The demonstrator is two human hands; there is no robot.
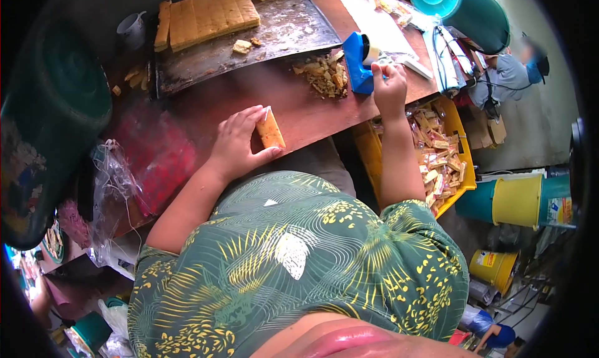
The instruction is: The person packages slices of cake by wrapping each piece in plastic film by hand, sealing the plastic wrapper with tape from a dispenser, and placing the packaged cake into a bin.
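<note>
My left hand is closed around the edges of a rectangular cake slice, which seems to be in clear plastic wrap, on the brown tabletop near its front edge. Beside a blue tape dispenser with a roll in it, my right hand is raised with fingers curled together. Anything between those fingers is too small to make out. A heap of cake crumbs and scraps lies just left of the dispenser.
A dark metal tray holds a large scored cake slab. Below the table's right edge, a yellow crate contains many wrapped slices. Red plastic packaging lies at left, beside a large green container. Other people are in the background.
</note>
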